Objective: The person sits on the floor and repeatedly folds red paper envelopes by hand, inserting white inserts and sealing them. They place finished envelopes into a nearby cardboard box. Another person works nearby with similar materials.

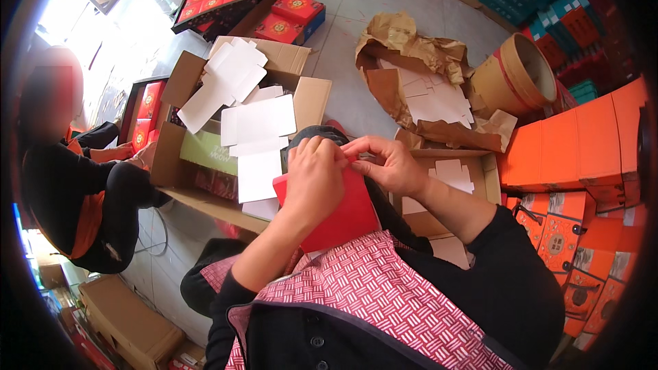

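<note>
My left hand (314, 175) and my right hand (384, 163) both grip a flat red cardboard box (343, 216) held over my lap, above a red-and-white patterned apron. The left hand covers the box's upper left corner. The right hand's fingers pinch its top edge, touching the left fingertips. Much of the box's top edge is hidden behind the hands.
An open brown carton (205, 89) with white card sheets (257, 140) stands at my left. A smaller carton with white cards (452, 175) sits at my right. Orange boxes (582, 144) pile at the right. Crumpled brown paper (411, 48) lies ahead. A seated person (75, 178) is at far left.
</note>
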`<state>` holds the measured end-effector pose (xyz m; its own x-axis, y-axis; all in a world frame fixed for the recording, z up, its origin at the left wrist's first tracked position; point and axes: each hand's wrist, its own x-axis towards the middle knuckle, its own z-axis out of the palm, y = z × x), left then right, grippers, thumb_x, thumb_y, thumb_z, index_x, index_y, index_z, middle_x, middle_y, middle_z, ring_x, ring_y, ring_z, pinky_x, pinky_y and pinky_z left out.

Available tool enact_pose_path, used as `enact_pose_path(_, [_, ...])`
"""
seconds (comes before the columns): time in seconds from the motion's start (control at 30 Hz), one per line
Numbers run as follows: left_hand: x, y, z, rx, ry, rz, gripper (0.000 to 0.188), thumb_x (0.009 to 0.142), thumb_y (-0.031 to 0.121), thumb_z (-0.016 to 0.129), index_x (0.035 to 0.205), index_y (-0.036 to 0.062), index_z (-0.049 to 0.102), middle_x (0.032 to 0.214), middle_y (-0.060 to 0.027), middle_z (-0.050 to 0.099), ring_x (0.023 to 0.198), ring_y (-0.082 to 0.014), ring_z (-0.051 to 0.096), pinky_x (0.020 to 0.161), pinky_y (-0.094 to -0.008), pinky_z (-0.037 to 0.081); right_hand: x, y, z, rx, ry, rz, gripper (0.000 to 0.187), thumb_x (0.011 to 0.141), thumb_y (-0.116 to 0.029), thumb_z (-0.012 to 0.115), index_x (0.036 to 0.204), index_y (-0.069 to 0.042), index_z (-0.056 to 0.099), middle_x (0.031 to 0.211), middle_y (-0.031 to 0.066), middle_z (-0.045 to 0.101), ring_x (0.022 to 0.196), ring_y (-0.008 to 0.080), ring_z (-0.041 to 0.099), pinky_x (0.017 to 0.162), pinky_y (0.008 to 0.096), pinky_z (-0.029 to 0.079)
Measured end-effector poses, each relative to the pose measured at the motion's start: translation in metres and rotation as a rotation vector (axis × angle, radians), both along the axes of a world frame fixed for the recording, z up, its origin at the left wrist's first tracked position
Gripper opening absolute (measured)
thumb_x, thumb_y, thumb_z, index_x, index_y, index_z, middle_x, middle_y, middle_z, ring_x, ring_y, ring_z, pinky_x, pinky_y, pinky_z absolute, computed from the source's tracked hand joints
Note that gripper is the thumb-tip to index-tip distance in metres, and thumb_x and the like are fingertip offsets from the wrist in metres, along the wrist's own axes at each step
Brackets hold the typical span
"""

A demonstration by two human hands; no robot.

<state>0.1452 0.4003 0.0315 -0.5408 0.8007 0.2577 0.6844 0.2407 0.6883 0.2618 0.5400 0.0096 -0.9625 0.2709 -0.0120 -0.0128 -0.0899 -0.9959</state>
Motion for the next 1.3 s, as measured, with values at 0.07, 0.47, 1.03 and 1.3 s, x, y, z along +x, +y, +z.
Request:
enact_pose_path(0.07, [-0.012,-0.016,0.015,0.166,0.05,0.027,0.02,0.073,0.003,0.067,0.09,0.0025,0.057,0.095,-0.0135,0.059,0.095,-0.0298,0.056,0.084,-0.0357,0.043,0.007,-0.01,-0.001,0.084,-0.01,-0.13,0.026,0.091,-0.007,0.058,0.116,0.0,0.058,0.113,0.0084,0.061,0.108,0.015,0.055,0.094,0.0278,0.044])
enact_pose_path(0.47, [0.021,-0.073,-0.045,0.546,-0.883,0.296,0.01,0.092,0.01,0.058,0.1,0.0052,0.056,0.093,0.0003,0.057,0.085,-0.0063,0.05,0.075,-0.0223,0.044,0.003,-0.057,-0.006,0.36,0.068,-0.223,0.037,0.098,-0.014,0.043,0.133,-0.002,0.043,0.133,0.0128,0.049,0.123,0.0211,0.046,0.103,0.0307,0.034])
enact_pose_path(1.03, [-0.074,-0.178,0.024,-0.07,-0.731,0.1,0.035,0.088,0.02,0.066,0.113,0.001,0.049,0.092,-0.0106,0.062,0.085,-0.0149,0.06,0.075,-0.0269,0.048,-0.139,-0.102,0.017,0.366,0.058,0.53,0.027,0.091,-0.018,0.058,0.112,-0.002,0.051,0.105,0.0118,0.058,0.095,0.0197,0.057,0.084,0.0309,0.045])
enact_pose_path(1.3, [-0.158,-0.295,-0.004,0.701,-0.813,0.78,0.031,0.097,0.019,0.051,0.121,0.0008,0.048,0.102,-0.0049,0.061,0.093,-0.0093,0.059,0.081,-0.0244,0.049,-0.18,-0.091,-0.105,1.078,-0.092,0.59,0.072,0.078,-0.037,0.072,0.13,0.001,0.041,0.13,0.0201,0.046,0.117,0.0285,0.049,0.097,0.0377,0.042])
